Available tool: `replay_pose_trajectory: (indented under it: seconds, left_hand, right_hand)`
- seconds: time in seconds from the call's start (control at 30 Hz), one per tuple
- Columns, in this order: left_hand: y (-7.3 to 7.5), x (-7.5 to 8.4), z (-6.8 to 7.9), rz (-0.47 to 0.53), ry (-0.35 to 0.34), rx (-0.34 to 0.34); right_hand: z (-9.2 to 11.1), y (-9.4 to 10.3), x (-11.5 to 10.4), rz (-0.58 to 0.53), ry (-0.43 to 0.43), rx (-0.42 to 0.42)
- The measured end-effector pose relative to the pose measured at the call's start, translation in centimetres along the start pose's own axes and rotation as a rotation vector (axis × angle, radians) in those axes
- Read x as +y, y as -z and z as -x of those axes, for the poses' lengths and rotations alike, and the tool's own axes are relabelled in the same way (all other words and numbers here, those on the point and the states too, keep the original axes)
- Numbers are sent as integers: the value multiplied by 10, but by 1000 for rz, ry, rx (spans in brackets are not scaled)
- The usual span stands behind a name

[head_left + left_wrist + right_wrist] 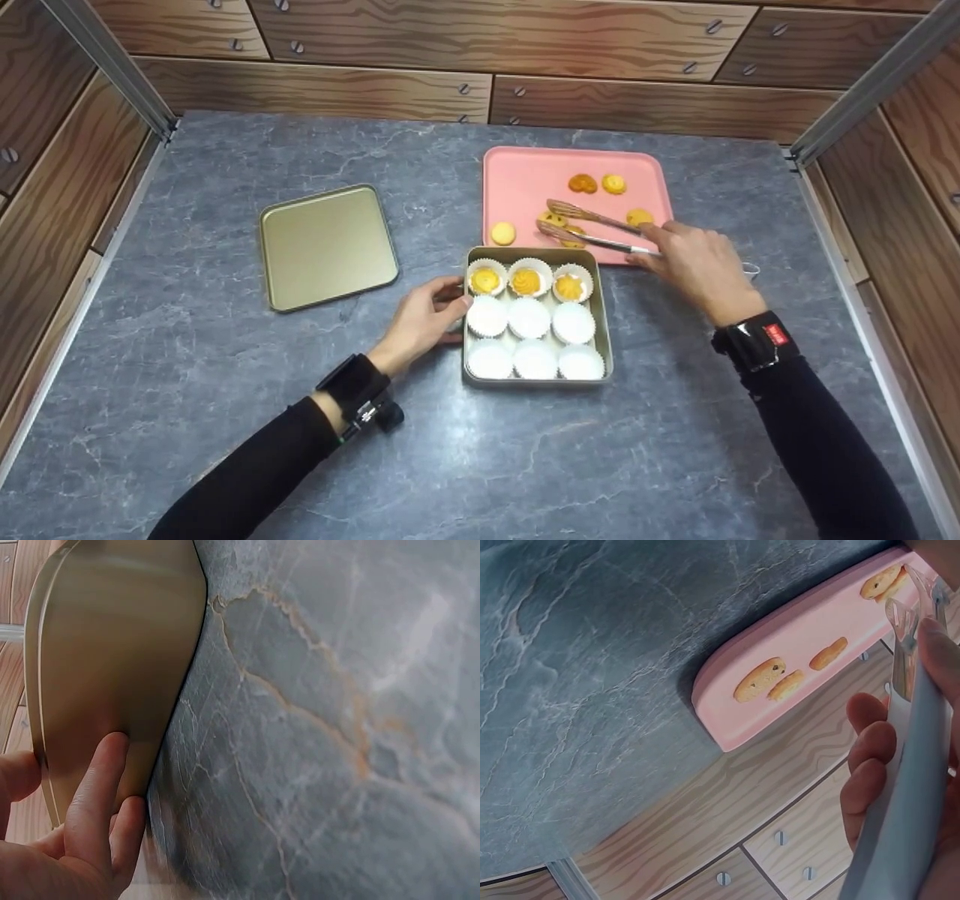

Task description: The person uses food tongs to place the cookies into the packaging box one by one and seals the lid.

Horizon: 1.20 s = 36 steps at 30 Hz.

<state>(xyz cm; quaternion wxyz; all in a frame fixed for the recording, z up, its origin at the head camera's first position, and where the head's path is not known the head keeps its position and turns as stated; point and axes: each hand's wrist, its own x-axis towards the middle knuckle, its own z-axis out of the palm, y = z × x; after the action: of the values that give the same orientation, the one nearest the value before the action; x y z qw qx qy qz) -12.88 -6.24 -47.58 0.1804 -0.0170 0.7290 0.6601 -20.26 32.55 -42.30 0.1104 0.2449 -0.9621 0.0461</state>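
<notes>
Head view: the left hand (421, 319) grips the gold tin (525, 256) by its side; the right hand (701, 266) grasps tongs (611, 244) over the pink tray (521, 172). Tin and tray sit on a grey, white-veined table (300, 450), enclosed by wood-patterned panels (450, 34) and metal corner posts (106, 64).

Both arms (255, 465) reach forward, the left hand (424, 316) outstretched, the right hand (701, 266) curled.
</notes>
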Motion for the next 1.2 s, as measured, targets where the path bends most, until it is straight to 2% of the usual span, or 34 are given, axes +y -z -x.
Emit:
replay_pose_trajectory:
  seconds: [0.2,0.37,0.47,0.57,0.87,1.2]
  left_hand:
    - [0,0,0,0,-4,-3]
    - [-1,0,-1,13,-1,-5]
    - [-1,-1,-1,15,2,-5]
    - [-1,-1,0,12,2,-4]
    - [0,-1,-1,-6,0,-3]
    - [0,0,0,14,1,-4]
  right_hand:
    - [2,-2,-1,30,30,67]
    - [3,-2,-1,37,17,126]
    - [3,-1,-1,36,4,133]
    - [3,0,1,37,-20,103]
    - [1,-5,4,-30,-141,-72]
    - [-2,-11,3,-65,-153,-88]
